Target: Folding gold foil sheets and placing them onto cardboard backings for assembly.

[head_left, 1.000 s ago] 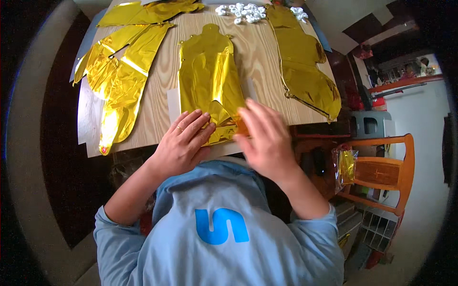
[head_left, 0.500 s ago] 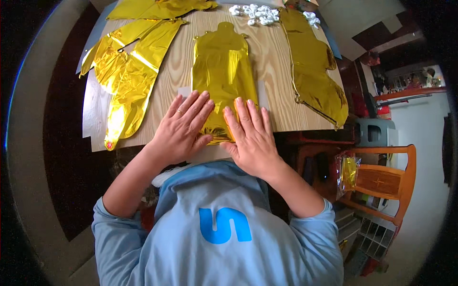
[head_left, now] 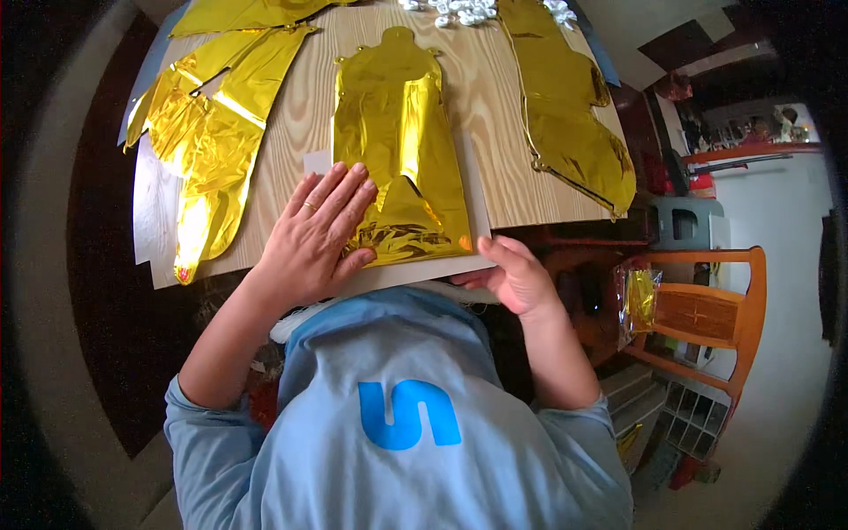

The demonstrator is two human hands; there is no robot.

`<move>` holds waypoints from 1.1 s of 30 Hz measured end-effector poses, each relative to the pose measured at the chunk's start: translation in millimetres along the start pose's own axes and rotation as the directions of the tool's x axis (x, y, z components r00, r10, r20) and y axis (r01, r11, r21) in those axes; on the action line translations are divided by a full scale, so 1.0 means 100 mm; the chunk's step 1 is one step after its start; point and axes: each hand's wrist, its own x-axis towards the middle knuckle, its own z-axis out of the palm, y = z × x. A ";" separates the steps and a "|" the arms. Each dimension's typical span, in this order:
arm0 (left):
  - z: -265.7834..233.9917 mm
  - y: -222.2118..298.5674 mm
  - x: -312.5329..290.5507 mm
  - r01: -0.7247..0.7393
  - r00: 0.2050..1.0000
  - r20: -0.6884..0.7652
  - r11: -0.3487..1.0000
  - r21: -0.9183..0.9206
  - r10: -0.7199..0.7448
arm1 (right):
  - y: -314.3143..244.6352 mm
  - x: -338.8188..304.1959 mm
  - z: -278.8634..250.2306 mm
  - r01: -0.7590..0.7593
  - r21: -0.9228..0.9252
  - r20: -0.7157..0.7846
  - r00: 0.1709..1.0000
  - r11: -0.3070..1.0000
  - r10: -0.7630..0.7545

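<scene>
A flat, uninflated gold foil balloon (head_left: pixel 384 102) lies on a white card (head_left: pixel 415 272) at the table's near edge. Its bottom edge is folded straight and wrinkled. My left hand (head_left: pixel 311 228) rests flat on the lower left of the foil, fingers stretched out and thumb pointing right. At the card's near right corner, my right hand (head_left: pixel 519 276) pinches the edge with its thumb on top. The fingers of that hand go below the card and are partly hidden.
More flat gold foil balloons lie on the wooden table (head_left: pixel 296 132): one crumpled balloon (head_left: pixel 212 132) at left, another balloon (head_left: pixel 574 115) at right. A pile of small white pieces (head_left: pixel 459 11) sits at the back. A wooden chair (head_left: pixel 698 322) stands to the right.
My right hand has left the foil's surface and moved right and nearer to me, taking hold of the card's corner. My left hand stays flat on the foil. The view has shifted slightly.
</scene>
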 end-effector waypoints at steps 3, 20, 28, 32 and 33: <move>-0.05 0.02 -0.02 -0.018 1.000 -0.001 0.998 -0.059 0.018 | 0.08 0.06 0.15 0.065 0.067 0.109 0.991 0.996 -0.072; -0.33 0.25 -0.29 0.028 0.808 0.034 -0.019 -0.999 -0.588 | 0.19 -0.52 0.48 0.169 -0.033 0.113 0.980 0.985 -0.164; -0.16 0.44 -0.36 0.055 0.791 -0.096 0.227 -0.972 -0.604 | 0.01 -0.35 0.40 0.301 0.033 0.294 0.909 0.953 -0.297; -0.18 0.48 -0.41 0.083 0.815 0.006 0.108 -0.991 -0.580 | 0.04 -0.23 0.40 0.397 -0.073 0.185 0.907 0.915 -0.378; -0.18 0.45 -0.43 0.065 0.815 0.034 0.033 -0.997 -0.578 | 0.01 -0.25 0.41 0.391 -0.087 0.190 0.909 0.916 -0.370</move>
